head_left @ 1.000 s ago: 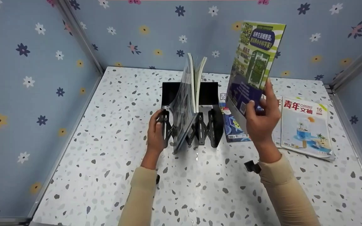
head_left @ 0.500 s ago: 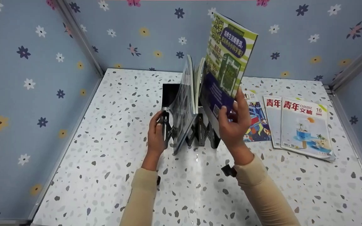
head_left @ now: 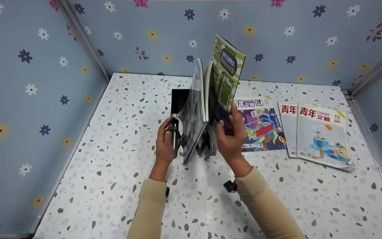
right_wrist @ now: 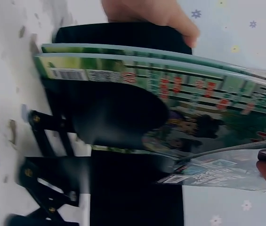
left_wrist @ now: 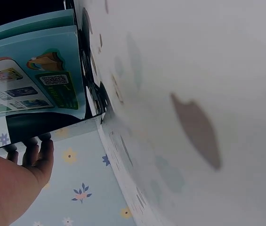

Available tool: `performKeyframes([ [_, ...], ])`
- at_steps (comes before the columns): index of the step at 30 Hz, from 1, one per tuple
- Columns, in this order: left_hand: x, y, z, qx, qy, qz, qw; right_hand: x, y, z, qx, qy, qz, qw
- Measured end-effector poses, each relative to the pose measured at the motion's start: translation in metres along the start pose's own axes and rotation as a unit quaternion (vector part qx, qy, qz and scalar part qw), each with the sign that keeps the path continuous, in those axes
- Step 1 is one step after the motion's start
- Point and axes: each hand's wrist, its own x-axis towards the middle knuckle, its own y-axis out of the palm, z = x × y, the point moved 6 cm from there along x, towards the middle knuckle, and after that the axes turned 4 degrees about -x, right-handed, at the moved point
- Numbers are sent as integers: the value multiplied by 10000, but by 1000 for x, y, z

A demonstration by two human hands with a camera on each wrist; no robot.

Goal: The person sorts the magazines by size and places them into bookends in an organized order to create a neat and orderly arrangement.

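Head view: right hand (head_left: 232, 137) pinches a green-and-purple magazine (head_left: 226, 78), tilted, just right of the standing magazines (head_left: 195, 99) in the black folding book rack (head_left: 179, 99); left hand (head_left: 165, 142) grips the rack's left end. Keeping the rack braced and the magazine's lower edge straight should limit snagging. Glossy, flexible covers; crisscross hinged links (right_wrist: 38, 165).

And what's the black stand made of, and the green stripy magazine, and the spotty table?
The black stand looks like metal with a dark coating: slim bars joined by brassy pins, though plastic could fit. The green stripy magazine seems paper, maybe glossy: thin and printed. The spotty table looks smooth, perhaps laminate or stone: light glints off it.
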Motion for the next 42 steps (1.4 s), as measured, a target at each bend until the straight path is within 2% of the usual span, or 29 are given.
performKeyframes([
  [4,0,-1,-1,25,-25,-31,10000,-12,4,-7,-21,-59,-44,10000],
  [11,1,-1,-2,22,51,-99,9999,-38,7,-20,-435,-232,-111,9987],
  [16,1,0,-1,-41,93,-97,9999,-49,9,-25,-522,-335,19,9981],
  [23,1,-1,2,-76,11,-67,9999,-60,11,-26,-583,-676,145,9959],
  [36,0,0,3,-155,-23,2,9999,-78,7,-30,-994,-573,132,9933],
  [42,1,0,-1,-226,116,22,9997,-83,6,-30,-946,-410,42,9947],
])
